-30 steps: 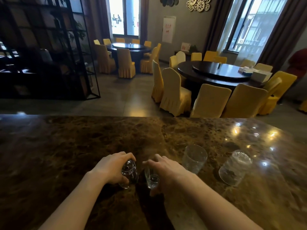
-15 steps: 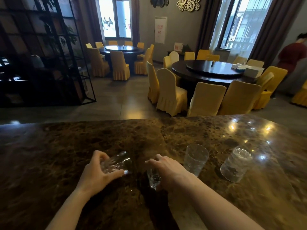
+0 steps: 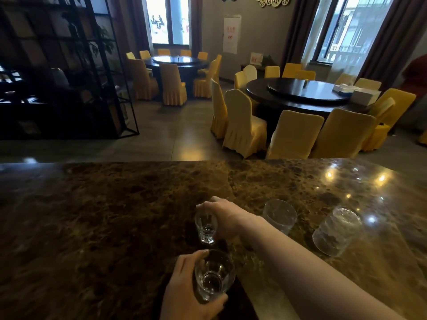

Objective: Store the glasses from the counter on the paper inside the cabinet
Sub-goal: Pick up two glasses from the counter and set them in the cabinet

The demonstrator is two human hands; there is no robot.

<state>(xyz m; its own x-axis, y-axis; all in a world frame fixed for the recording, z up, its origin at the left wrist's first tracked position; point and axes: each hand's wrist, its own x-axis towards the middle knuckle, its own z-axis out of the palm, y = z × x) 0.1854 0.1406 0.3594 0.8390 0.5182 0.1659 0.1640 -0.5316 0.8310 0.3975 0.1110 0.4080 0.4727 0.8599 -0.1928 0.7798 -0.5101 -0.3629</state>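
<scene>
My left hand (image 3: 184,289) grips a clear glass (image 3: 213,274), upright and lifted close to me above the near edge of the brown marble counter (image 3: 104,215). Farther out, my right hand (image 3: 221,215) closes from above around the rim of a second small glass (image 3: 205,228) that stands on the counter. Two more clear glasses stay on the counter to the right: one tumbler (image 3: 279,215) just beyond my right forearm, another tumbler (image 3: 336,230) farther right. No cabinet or paper is in view.
Beyond the counter's far edge lies a dining room with dark round tables (image 3: 302,93) and yellow-covered chairs (image 3: 242,123). A black metal shelf unit (image 3: 69,65) stands at the left. A person in red (image 3: 416,75) is at the far right edge.
My left hand has lifted its glass off the counter, turned it upright and drawn it toward me. My right hand still holds the second glass in place on the counter.
</scene>
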